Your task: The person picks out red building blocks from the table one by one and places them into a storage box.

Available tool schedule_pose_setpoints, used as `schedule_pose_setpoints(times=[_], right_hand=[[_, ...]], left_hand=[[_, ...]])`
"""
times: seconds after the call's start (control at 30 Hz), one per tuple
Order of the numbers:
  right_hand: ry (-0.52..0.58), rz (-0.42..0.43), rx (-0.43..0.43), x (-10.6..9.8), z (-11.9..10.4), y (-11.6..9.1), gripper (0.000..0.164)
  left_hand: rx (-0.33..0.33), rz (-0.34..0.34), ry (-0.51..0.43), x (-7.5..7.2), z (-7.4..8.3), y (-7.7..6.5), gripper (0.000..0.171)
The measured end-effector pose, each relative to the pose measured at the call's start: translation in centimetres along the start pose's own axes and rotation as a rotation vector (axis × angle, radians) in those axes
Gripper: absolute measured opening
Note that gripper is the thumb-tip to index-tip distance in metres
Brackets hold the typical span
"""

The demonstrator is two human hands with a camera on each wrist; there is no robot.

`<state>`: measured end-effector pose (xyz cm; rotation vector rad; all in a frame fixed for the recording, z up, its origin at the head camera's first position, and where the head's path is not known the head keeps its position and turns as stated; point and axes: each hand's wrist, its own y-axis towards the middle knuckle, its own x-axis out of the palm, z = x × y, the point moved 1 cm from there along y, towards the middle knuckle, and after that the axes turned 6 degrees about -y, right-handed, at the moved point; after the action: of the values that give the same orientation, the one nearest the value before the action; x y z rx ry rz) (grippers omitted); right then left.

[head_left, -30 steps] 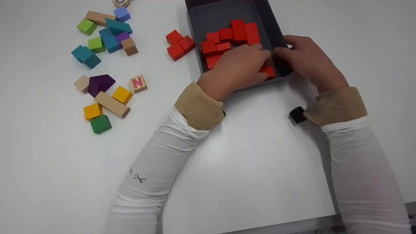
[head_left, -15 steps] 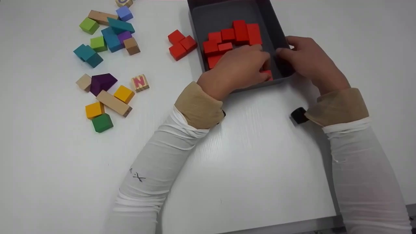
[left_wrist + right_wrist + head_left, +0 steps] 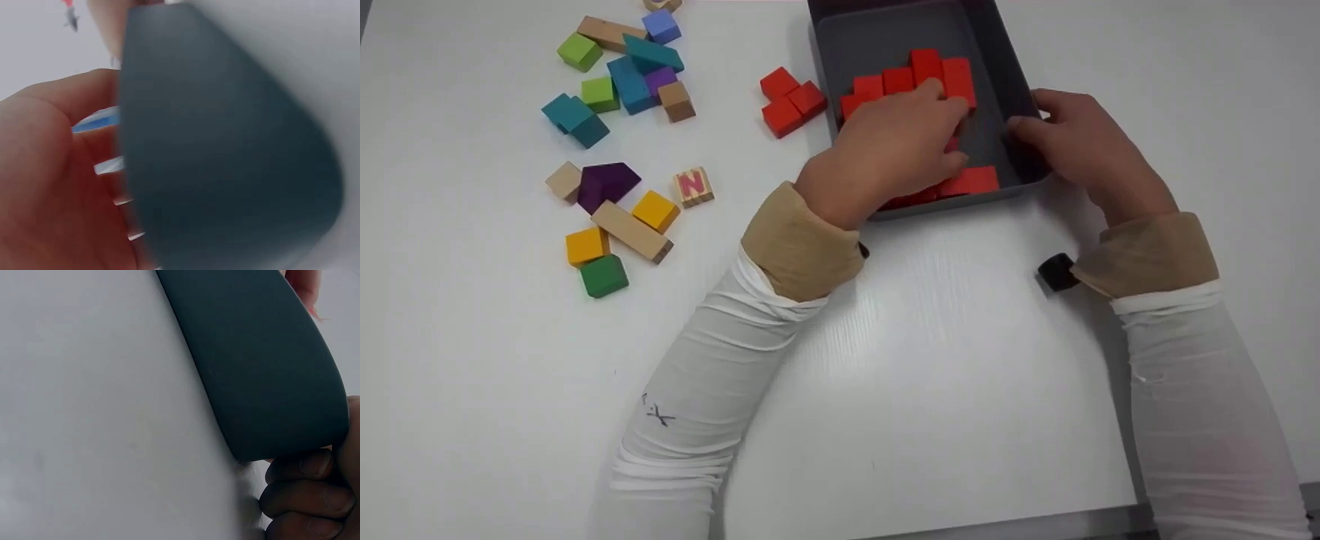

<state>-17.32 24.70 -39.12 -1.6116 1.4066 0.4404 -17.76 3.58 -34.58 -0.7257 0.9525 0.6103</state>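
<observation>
My left hand (image 3: 889,142) reaches over the front wall of a dark grey tray (image 3: 877,37), palm down, fingertips among red wooden blocks (image 3: 958,82). I cannot tell whether its fingers pinch a block; its lower fingers are hidden. One red block (image 3: 981,178) lies along the front wall. In the left wrist view, the left palm (image 3: 50,180) passes behind the tray wall (image 3: 225,140). My right hand (image 3: 1091,150) grips the tray's right wall, thumb inside and fingers outside. The right wrist view shows its curled fingers (image 3: 304,498) at the wall's lower edge.
Three red blocks (image 3: 784,112) sit left of the tray. Farther left lie teal blocks (image 3: 585,124), a lime cube (image 3: 600,94), a purple block (image 3: 607,184), yellow cubes (image 3: 656,210), a green cube (image 3: 604,276) and a letter cube (image 3: 693,186). The table's front edge (image 3: 1020,525) runs below.
My left hand has shifted up and left from the tray's front right corner, uncovering red blocks along the front wall. My right hand keeps its grip on the tray. The head view has shifted slightly.
</observation>
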Motion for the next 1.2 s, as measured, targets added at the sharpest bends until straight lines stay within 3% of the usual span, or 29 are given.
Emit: schedule_pose_setpoints(times=[0.17, 0.47, 0.77, 0.93, 1.2], right_hand=[[-0.006, 0.008, -0.009, -0.1, 0.0, 0.0, 0.049], [-0.003, -0.004, 0.005, -0.2, 0.3, 0.0, 0.051], [0.023, 0.002, 0.006, -0.5, 0.4, -0.1, 0.051], [0.018, 0.003, 0.011, -0.6, 0.4, -0.1, 0.052], [0.006, 0.001, 0.025, -0.6, 0.4, -0.3, 0.054]], left_hand=[[-0.098, 0.032, -0.011, -1.7, -1.6, -1.1, 0.037], [-0.190, 0.026, -0.067, -3.1, -4.8, -1.9, 0.045], [-0.330, 0.155, -0.089, -4.6, -7.7, -2.7, 0.045], [-0.383, 0.122, -0.128, -4.6, -8.6, -2.8, 0.051], [-0.368, 0.071, -0.115, -3.4, -8.4, -2.0, 0.056]])
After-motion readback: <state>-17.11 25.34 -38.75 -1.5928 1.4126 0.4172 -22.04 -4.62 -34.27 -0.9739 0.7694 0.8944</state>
